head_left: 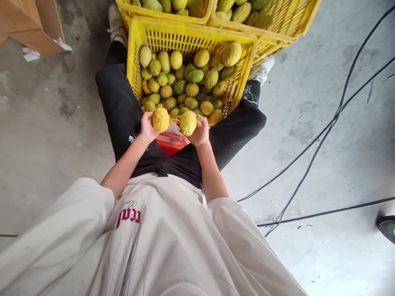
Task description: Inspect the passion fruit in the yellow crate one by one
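Observation:
Above my lap, my left hand (147, 128) is closed around a bumpy yellow citron-like fruit (161, 119). A similar, slightly paler citron-like fruit (188, 123) rests in the curled fingers of my right hand (201, 132). The two fruits are held side by side, a small gap apart. Just beyond both hands stands a yellow slatted crate (191, 31) between my legs. Inside it lie many green and yellow oval fruits (191, 89), loosely heaped. The parts of my fingers beneath the fruits are hidden.
Behind the near crate stand two more yellow crates (293, 24) with green fruit. A red plastic object (171, 144) sits between my thighs. An open cardboard box (31, 24) stands at the far left. Black cables (336, 117) cross the concrete floor at right.

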Motion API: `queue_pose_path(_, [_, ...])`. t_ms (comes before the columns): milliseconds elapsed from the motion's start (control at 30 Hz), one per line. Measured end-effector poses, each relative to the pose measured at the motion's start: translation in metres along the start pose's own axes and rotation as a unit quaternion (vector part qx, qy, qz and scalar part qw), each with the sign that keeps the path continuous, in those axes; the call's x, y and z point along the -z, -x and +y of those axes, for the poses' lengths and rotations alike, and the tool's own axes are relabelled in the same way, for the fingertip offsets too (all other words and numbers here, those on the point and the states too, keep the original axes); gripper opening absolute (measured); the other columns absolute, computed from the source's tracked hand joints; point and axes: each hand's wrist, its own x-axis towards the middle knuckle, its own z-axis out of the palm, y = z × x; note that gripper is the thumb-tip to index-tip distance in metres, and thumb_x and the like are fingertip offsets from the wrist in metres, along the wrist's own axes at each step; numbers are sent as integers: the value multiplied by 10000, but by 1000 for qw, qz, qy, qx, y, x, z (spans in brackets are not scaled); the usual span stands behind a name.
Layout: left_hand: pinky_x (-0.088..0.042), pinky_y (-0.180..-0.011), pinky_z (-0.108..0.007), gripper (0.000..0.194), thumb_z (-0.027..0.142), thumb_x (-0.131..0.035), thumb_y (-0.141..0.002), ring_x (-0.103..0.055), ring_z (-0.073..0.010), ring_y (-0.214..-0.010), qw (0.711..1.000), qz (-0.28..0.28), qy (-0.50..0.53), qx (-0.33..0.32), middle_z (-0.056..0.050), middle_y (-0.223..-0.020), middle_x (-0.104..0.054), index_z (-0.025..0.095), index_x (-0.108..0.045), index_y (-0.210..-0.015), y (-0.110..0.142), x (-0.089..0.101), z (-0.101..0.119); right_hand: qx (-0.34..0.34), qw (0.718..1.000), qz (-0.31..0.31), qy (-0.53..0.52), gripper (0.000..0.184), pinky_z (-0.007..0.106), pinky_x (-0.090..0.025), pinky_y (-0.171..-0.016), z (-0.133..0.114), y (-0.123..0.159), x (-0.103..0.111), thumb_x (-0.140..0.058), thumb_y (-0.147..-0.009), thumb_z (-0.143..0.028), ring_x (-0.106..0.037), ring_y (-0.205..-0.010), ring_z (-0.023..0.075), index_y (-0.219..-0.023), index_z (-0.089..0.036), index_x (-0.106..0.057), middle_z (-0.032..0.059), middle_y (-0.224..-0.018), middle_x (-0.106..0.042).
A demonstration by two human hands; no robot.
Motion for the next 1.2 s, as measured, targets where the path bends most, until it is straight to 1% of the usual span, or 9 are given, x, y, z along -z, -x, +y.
queue_pose_path(200, [-764, -995, -434, 328, 420, -564, -1086, -887, -353, -1252, 1000, -9, -11, 17, -92, -1016, -881, 205, -782, -1204, -5, 3, -2, -2, 999, -36, -17, 330, 598, -750, -1005, 2, -4, 5, -700, -1013, -553, -854, -1165, 389, -1158, -256, -698, 88, -1057, -867])
queue_pose_path(367, [-730, -940, -319, 93, 270, -745, -989, -899, -272, -1091, 997, -35, -71, 3, -28, -936, -856, 200, -782, -1037, -11, 8, -11, 2, 998, -55, 18, 280, 471, -764, -963, 6, -8, 10, -724, -1074, -520, -851, -967, 284, -1174, -261, -687, 26, -1010, -858])
queue_pose_path(500, [-674, -812, -230, 120, 278, -866, -962, -889, -227, -1004, 992, -64, -104, -13, -29, -923, -853, 188, -793, -994, -13, 12, -15, 11, 999, -16, 27, 240, 346, -733, -736, 8, -7, 11, -811, -1049, -472, -774, -766, 225, -1118, -259, -725, 7, -912, -815])
queue_pose_path(600, [-671, -823, -212, 160, 295, -900, -969, -890, -216, -1040, 991, -76, -101, -33, -33, -987, -871, 199, -785, -1025, -14, 12, -15, 11, 1000, 11, 25, 241, 327, -702, -677, 8, -5, 8, -838, -1046, -476, -767, -745, 233, -1086, -260, -739, 18, -860, -790])
queue_pose_path(767, [-710, -901, -271, 188, 350, -857, -1021, -893, -235, -1045, 994, -47, -94, -11, -37, -1007, -863, 209, -771, -1112, -13, 11, -11, -12, 1000, -5, 11, 394, 411, -740, -831, 3, -2, 3, -604, -1175, -617, -832, -952, 286, -1089, -248, -715, 84, -1009, -846])
queue_pose_path(867, [-747, -956, -369, 318, 487, -728, -1100, -899, -301, -1123, 995, -43, -85, 21, -63, -1029, -873, 209, -793, -1241, -13, 10, -9, -17, 999, -24, -14, 413, 562, -738, -1018, 0, 0, 2, -586, -1123, -626, -838, -1145, 360, -1128, -236, -722, 106, -1062, -852])
queue_pose_path(967, [-763, -987, -432, 443, 491, -537, -1155, -889, -342, -1211, 997, -42, -51, 33, -99, -1084, -894, 190, -803, -1341, -12, 7, -6, -25, 998, -39, -30, 373, 651, -717, -1069, -1, -1, 3, -680, -1018, -587, -816, -1259, 423, -1129, -234, -721, 125, -1090, -850])
queue_pose_path(1067, [-759, -1037, -450, 444, 402, -483, -1150, -880, -344, -1260, 998, -29, -25, 41, -113, -1104, -896, 172, -806, -1348, -10, 4, -5, -23, 999, -42, -23, 331, 645, -723, -1051, -1, -4, 5, -655, -1010, -537, -815, -1265, 420, -1134, -235, -710, 121, -1072, -848])
queue_pose_path(1200, [-756, -1021, -405, 253, 338, -629, -1100, -896, -301, -1155, 998, -28, -42, 29, -65, -1024, -874, 197, -794, -1230, -5, 3, -5, -7, 999, -27, 24, 293, 518, -752, -944, 2, -7, 9, -611, -1068, -515, -848, -1066, 337, -1151, -252, -711, 62, -990, -828])
